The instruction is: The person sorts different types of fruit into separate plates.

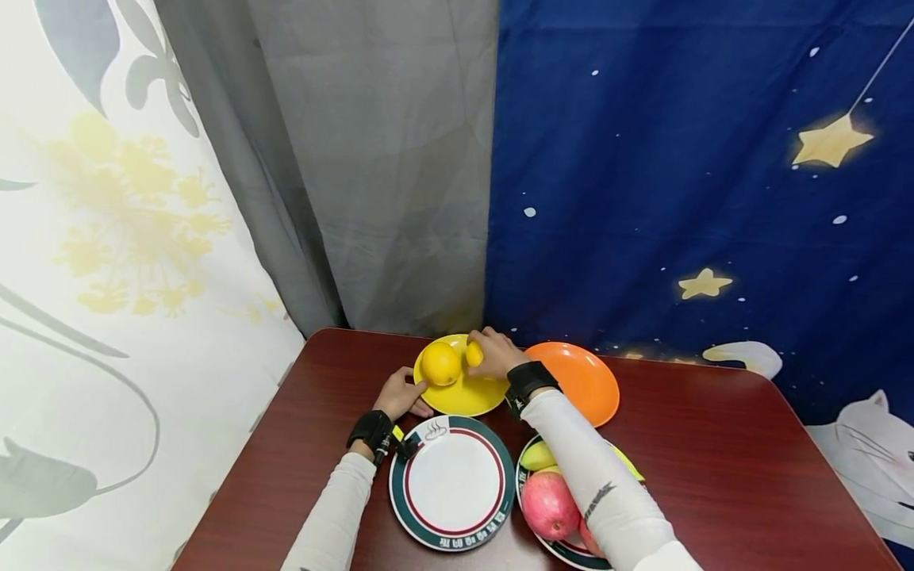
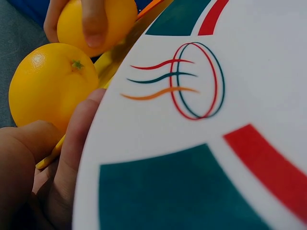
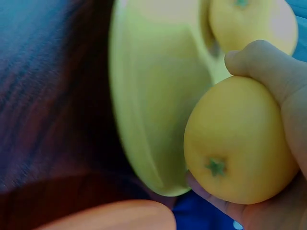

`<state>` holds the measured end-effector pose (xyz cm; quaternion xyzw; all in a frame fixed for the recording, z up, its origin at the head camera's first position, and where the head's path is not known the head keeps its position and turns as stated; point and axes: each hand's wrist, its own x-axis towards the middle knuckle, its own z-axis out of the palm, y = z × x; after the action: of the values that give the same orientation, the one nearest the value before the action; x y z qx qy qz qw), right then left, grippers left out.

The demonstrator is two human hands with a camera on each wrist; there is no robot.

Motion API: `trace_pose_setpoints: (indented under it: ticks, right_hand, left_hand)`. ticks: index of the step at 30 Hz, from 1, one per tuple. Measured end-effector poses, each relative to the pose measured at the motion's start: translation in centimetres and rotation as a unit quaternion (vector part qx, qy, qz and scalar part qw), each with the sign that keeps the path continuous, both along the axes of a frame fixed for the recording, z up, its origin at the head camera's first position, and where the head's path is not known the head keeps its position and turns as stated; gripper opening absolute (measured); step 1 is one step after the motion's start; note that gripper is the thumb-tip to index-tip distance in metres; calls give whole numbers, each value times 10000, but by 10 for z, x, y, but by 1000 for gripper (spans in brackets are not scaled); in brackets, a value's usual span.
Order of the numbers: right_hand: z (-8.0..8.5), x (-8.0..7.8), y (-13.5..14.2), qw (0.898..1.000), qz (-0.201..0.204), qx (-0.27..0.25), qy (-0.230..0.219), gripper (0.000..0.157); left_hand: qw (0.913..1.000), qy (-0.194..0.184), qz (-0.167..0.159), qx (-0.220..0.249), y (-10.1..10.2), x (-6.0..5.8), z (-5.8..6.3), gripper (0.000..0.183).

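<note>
Second orange held over the yellow plate (image 1: 464, 392)

The orange (image 1: 474, 354) is clasped in the right hand (image 1: 494, 354) beside its twin (image 1: 440, 363); the rim is pinched by the left hand (image 1: 401, 394) (best kept steady).

I am seeing only a sliver of the lemon (image 1: 474, 354) in the head view, since my right hand (image 1: 496, 353) is covering most of it. My right forearm is hiding much of the fruit plate (image 1: 530, 493), and the frame's lower edge is cutting that plate off. The left wrist view is cropping the white plate (image 2: 201, 143) on three sides. The right wrist view is blurring the yellow plate (image 3: 153, 96).
</note>
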<state>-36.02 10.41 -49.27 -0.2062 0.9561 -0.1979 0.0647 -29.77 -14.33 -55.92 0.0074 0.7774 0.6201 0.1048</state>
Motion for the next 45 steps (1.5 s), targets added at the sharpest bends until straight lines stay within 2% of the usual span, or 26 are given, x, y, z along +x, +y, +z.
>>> trace_pose_setpoints:
  ticks: [7,16,19,23,26,28,31,34,36,38,42,45]
  right_hand:
    - [-6,4,4,9995,-207,217,-113,63]
    - [2,5,8,9974,-326,649,2,69]
    - [7,5,12,9969,-283,735,-8,73]
    - [22,8,17,9967,-7,805,128,80]
    - [51,17,21,9962,297,735,356,82]
    - [76,31,27,9951,519,640,550,81]
    - [108,60,44,9923,772,423,871,79]
    - [124,95,66,9876,1007,209,1182,77]
    - [124,120,79,9848,1143,40,1308,78]
    - [118,148,89,9817,1263,-81,1422,77]
    - [97,206,96,9794,1293,-283,1528,71]
    - [78,239,95,9787,1125,-249,1699,68]
  left_hand:
    - [10000,-12,0,-60,8,-2,-3,42]
    - [9998,159,-42,-151,17,2,11,40]
    - [9996,183,-102,-162,16,2,12,41]
    - [9998,89,-125,-122,10,2,11,45]
    - [10000,-64,-42,13,2,2,12,47]
    - [9998,-191,24,109,-4,3,13,49]
    - [9991,-325,149,221,-13,8,16,51]
    - [9992,-297,259,49,-22,22,20,46]
    - [9993,-197,282,-146,-27,33,23,41]
    - [9989,-68,253,-395,-32,48,24,34]
    - [9963,115,140,-835,-38,77,22,27]
    - [9939,184,65,-1083,-39,96,20,24]
